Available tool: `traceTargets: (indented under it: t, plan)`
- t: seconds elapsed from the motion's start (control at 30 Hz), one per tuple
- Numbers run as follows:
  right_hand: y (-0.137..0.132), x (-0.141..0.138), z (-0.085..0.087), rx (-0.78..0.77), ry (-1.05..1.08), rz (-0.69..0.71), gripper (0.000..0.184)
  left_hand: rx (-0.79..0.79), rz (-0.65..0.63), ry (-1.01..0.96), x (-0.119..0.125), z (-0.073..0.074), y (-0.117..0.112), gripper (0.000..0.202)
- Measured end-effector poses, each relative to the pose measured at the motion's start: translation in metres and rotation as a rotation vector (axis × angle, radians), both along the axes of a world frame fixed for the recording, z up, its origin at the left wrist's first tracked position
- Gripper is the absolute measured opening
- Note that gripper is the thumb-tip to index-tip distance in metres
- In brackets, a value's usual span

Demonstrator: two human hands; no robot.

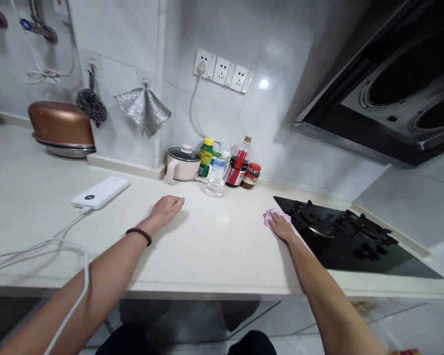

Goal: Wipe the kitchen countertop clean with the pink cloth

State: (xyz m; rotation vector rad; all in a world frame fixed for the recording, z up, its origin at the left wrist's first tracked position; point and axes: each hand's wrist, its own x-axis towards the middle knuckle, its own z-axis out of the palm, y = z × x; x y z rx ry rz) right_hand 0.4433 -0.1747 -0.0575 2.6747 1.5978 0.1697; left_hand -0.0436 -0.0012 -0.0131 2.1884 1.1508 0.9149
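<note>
My right hand (281, 227) presses a pink cleaning cloth (271, 215) against the white countertop (222, 261), at the left edge of the black gas hob (340, 236). Its fingers lie over the cloth, which bunches out around them. Over on the left, my left hand (166, 209) is curled into a loose fist just above the counter, with nothing visible in it. A dark beaded bracelet (139, 235) circles that wrist. Beyond this hand stands a small cream pot (185, 165) with a glass lid.
Against the wall stand a clear water bottle (217, 177), a green bottle with a yellow cap (206, 158) and a red-lidded jar (251, 176). A white power bank (100, 193) lies left, its cable (85, 261) passing over my left arm. A range hood (392, 98) overhangs the right.
</note>
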Motion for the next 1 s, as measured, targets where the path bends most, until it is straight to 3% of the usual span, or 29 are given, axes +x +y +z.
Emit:
traceTargets:
  t: [0.13, 0.37, 0.5, 0.6, 0.7, 1.0]
  plan:
    - [0.006, -0.054, 0.007, -0.058, 0.109, 0.0, 0.068, -0.001, 0.022, 0.001, 0.0, 0.001, -0.001, 0.041]
    - [0.034, -0.169, 0.019, -0.116, 0.205, 0.286, 0.069, 0.005, 0.062, -0.007, -0.004, 0.002, -0.002, 0.038]
    - [0.034, -0.201, 0.021, -0.103, 0.24, 0.43, 0.068, -0.002, 0.09, -0.002, -0.009, -0.001, 0.0, 0.038]
    - [0.023, -0.197, 0.022, -0.09, 0.248, 0.474, 0.067, -0.001, 0.096, -0.008, -0.013, -0.002, 0.001, 0.039]
    - [0.003, -0.174, 0.02, -0.081, 0.227, 0.462, 0.066, 0.002, 0.089, -0.009, -0.015, -0.003, 0.002, 0.04]
    - [-0.106, -0.037, 0.0, 0.021, 0.114, 0.182, 0.07, 0.012, 0.106, 0.005, -0.015, -0.002, 0.002, 0.039]
